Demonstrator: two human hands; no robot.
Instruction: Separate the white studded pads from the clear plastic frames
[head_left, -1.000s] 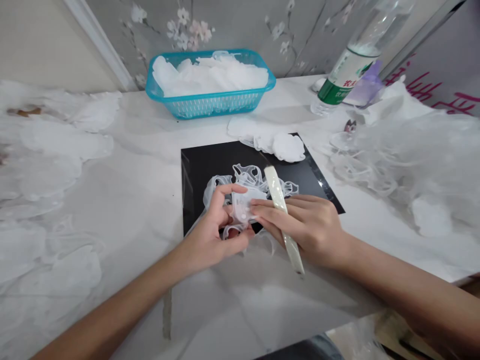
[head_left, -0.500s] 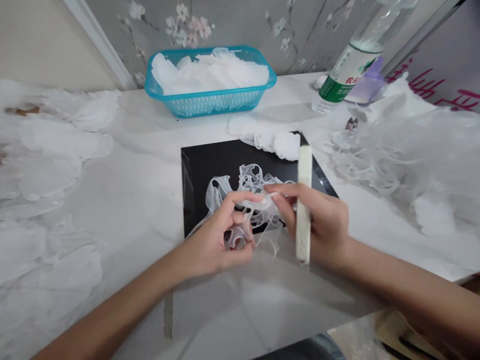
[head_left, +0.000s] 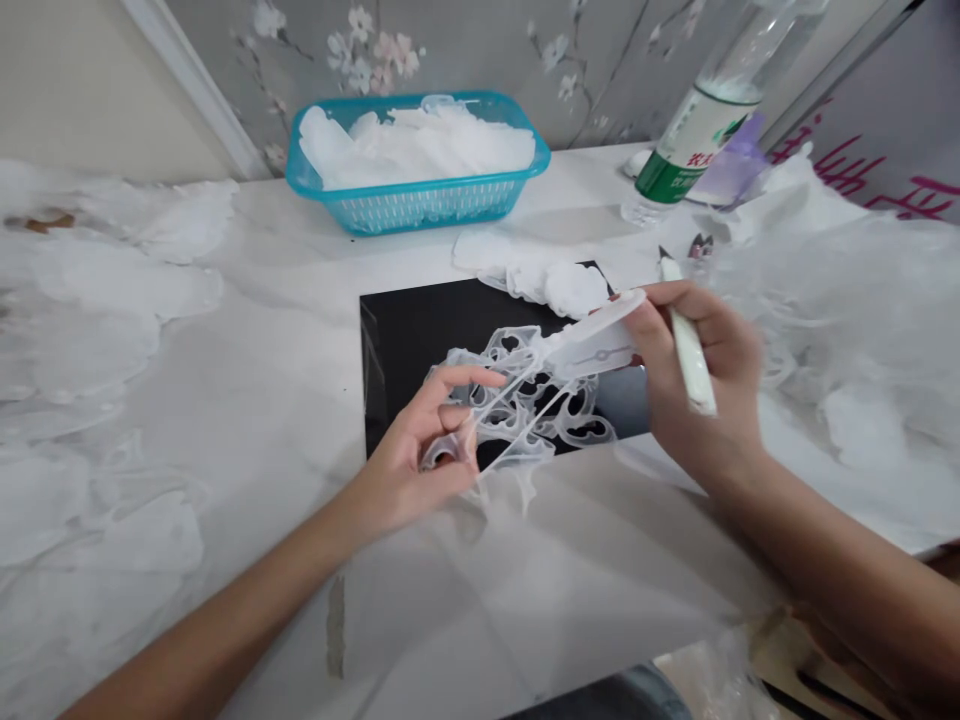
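Plastic piece stretched out above the black mat

Over the mat's right half, the piece's upper end is pinched firmly in the right hand, where a white tool is tucked too. The long axis is tilted, rising rightward into that pinch, so the right hand is nearer. Over the mat's near left part, loose strips are gripped by the left hand, and thin strands are held straight toward the piece!
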